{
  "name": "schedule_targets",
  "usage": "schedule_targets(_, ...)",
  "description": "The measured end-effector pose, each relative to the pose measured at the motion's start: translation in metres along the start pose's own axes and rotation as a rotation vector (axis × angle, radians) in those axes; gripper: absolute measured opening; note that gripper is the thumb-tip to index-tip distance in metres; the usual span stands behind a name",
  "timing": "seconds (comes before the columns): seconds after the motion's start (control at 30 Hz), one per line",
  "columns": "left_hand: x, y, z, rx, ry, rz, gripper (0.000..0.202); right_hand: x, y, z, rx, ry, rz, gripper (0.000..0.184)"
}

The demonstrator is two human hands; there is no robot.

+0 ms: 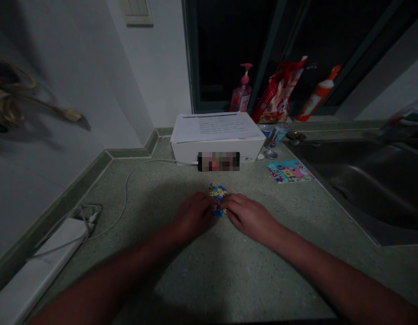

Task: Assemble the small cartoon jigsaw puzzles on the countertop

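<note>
From the head camera, your two hands lay low on the speckled green countertop (195, 275), and the way to them was open. Behind them stood a white box (181, 148), shut, with a printed sheet of paper (217, 125) lying flat on its lid; what was inside did not show. A white cable (126, 189) ran from the box's front left corner across the counter to a long white power strip (43, 259) at the left wall.

Right of the box stood a drinks can (277, 134), with a colourful card (290, 171) lying flat in front of it, near the sink's edge. On the sill behind were a pink pump bottle (241, 94), a red snack bag (279, 92) and an orange-and-white bottle (317, 95). The steel sink (364, 180) filled the right side, its basin too dark to read.

The puzzle pieces (218, 192), a small blue and yellow cluster, sat in the middle of the counter, in front of the box. Your left hand (191, 217) and right hand (251, 217) rested knuckles up, fingers bent inward, fingertips meeting at the cluster's near edge. Whether you pinched a piece or only pressed on it, I could not tell
</note>
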State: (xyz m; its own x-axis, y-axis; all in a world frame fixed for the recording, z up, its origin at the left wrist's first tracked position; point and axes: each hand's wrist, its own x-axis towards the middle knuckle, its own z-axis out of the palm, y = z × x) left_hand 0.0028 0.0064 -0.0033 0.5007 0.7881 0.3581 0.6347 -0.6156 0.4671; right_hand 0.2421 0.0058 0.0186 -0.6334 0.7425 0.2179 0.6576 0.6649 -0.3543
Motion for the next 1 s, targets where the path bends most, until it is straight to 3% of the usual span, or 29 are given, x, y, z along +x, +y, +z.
schedule_targets(0.3, 0.003, 0.004, -0.002, -0.113, 0.087, -0.129, 0.022, 0.003, -0.004, 0.005, 0.124, 0.123, -0.006, 0.033)
schedule_targets(0.4, 0.005, 0.006, -0.006, -0.22, 0.114, -0.194, 0.022, 0.005, -0.007, 0.01, 0.107, 0.078, 0.001, 0.063)
schedule_targets(0.47, 0.006, 0.008, -0.012, -0.274, 0.113, -0.203, 0.024, 0.007, -0.009, 0.012, 0.102, 0.028, -0.008, 0.07)
schedule_targets(0.67, 0.005, 0.007, -0.05, -0.104, -0.166, -0.003, 0.036, 0.012, -0.011, 0.012, 0.045, -0.007, -0.04, 0.029)
schedule_targets(0.83, -0.001, 0.005, -0.072, -0.005, -0.206, 0.095, 0.04, 0.013, -0.008, 0.013, -0.056, 0.007, -0.078, 0.025)
schedule_targets(1.0, -0.001, 0.007, -0.071, 0.017, -0.343, 0.082, 0.033, 0.013, -0.005, 0.016, -0.011, 0.024, -0.079, 0.027)
